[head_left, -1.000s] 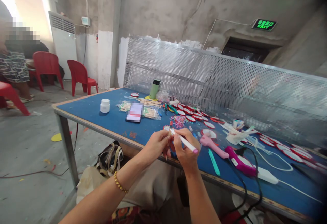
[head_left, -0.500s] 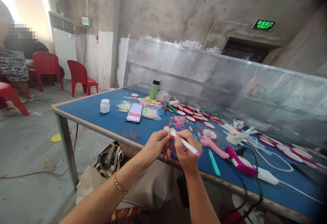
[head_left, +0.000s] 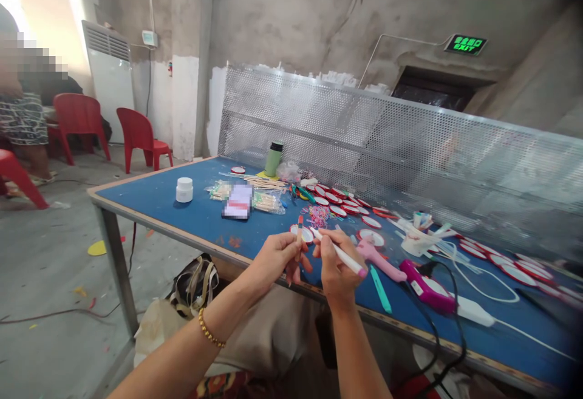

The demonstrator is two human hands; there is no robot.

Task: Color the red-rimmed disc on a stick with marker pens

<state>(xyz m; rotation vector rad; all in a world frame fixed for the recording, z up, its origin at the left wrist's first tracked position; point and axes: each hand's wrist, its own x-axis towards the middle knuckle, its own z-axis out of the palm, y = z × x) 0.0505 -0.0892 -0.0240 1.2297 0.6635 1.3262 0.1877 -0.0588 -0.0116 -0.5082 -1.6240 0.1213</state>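
Between the thumb and fingers of my left hand [head_left: 283, 254] stands a small wooden stick [head_left: 299, 228] with a red-orange tip, held upright. My right hand [head_left: 337, 263] grips a white marker pen [head_left: 342, 255] with a pinkish-purple end, slanted with its tip toward the stick. A small gap shows between the pen tip and the stick. Behind them on the blue table lies a round white disc with a red rim [head_left: 306, 236], partly hidden by my fingers. Just beyond is a heap of pink and coloured small bands [head_left: 319, 215].
A pink glue gun [head_left: 380, 259], a teal cutter [head_left: 381, 289] and a purple power strip [head_left: 428, 286] with cables lie to the right. Several red-rimmed discs [head_left: 350, 204] sit farther back. At left are a white jar [head_left: 184, 190], a phone [head_left: 237, 201] and bagged sticks [head_left: 269, 201].
My right hand has drawn the pen slightly right, away from the stick, opening a gap. The left hand still holds the stick upright. The view has shifted a little.
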